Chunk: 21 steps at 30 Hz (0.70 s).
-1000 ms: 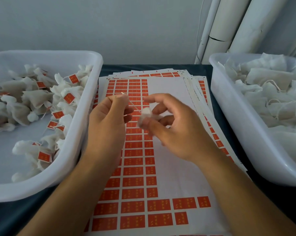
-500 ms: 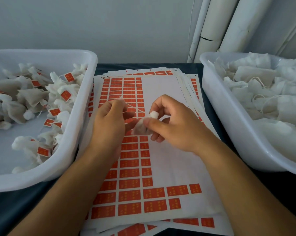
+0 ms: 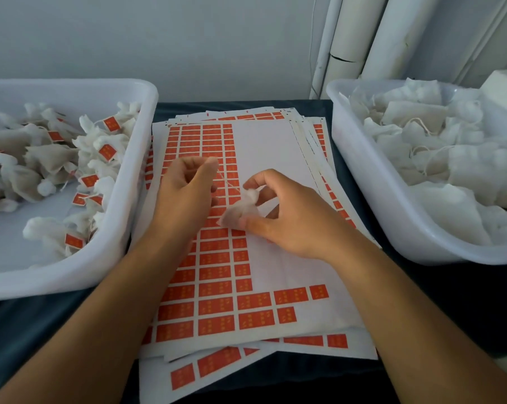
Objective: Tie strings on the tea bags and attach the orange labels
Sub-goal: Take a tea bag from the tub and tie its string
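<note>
A small white tea bag (image 3: 240, 209) is pinched by my right hand (image 3: 287, 217) just above the sheet of orange labels (image 3: 217, 275). A thin string (image 3: 227, 182) runs taut from the bag's gathered top up and left to my left hand (image 3: 188, 191), whose curled fingers pinch its free end. Both hands hover over the middle of the label sheet, about a hand's width apart.
A white tub (image 3: 133, 182) on the left holds several tied tea bags with orange labels. Another white tub (image 3: 371, 188) on the right is full of loose white tea bags with strings. More label sheets (image 3: 313, 135) are stacked beneath, on a dark cloth (image 3: 22, 330).
The tea bag has tipped lower in my right hand, toward the sheet. My left hand still pulls the string out to the left. The view has tilted down slightly.
</note>
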Tool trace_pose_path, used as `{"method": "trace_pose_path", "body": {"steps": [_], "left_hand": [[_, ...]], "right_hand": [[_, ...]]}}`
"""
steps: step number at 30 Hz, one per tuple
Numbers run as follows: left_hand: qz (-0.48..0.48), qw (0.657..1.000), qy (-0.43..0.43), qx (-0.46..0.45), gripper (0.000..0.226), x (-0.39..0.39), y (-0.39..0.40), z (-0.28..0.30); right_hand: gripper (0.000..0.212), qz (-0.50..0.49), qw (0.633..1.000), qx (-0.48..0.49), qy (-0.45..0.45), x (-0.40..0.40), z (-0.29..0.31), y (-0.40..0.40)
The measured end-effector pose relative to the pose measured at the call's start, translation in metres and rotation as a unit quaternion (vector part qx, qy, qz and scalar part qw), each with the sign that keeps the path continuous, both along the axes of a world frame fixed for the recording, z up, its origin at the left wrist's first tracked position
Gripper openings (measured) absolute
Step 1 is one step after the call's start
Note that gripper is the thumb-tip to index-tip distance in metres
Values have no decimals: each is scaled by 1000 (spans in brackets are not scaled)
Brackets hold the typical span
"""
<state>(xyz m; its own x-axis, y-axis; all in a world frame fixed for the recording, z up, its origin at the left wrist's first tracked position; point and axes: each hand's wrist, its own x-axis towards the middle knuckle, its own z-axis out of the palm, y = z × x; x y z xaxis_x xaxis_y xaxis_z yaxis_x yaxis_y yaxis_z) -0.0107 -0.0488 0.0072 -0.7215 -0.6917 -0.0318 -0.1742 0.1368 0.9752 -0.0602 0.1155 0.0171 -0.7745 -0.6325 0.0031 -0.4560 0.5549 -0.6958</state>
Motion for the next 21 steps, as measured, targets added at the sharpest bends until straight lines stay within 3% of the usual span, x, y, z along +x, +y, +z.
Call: {"method": "trace_pose_path", "body": {"steps": [2,6,8,11,15,18,21], "left_hand": [[33,999,2,-16,24,2,0,2],[70,986,69,-134,32,13,4,18],[13,974,96,-205,29,24,14,27],[-161,939,102,-286,22,49,40,25],[-380,852,-5,-359,34,82,72,-4],[-427,809,-32,-404,52,94,75,-23],[-414,800,-11,-435,53,99,73,-28]], "right_hand": [[59,-30,999,14,36,1,1,15],[42,-97,989,40,104,3,6,56],[41,-105,984,81,119,8,8,75],[44,-108,975,152,118,21,6,95],[45,-113,970,170,128,38,2,104],[46,-126,967,173,136,46,0,109],[45,-125,972,155,126,50,-2,111]]}}
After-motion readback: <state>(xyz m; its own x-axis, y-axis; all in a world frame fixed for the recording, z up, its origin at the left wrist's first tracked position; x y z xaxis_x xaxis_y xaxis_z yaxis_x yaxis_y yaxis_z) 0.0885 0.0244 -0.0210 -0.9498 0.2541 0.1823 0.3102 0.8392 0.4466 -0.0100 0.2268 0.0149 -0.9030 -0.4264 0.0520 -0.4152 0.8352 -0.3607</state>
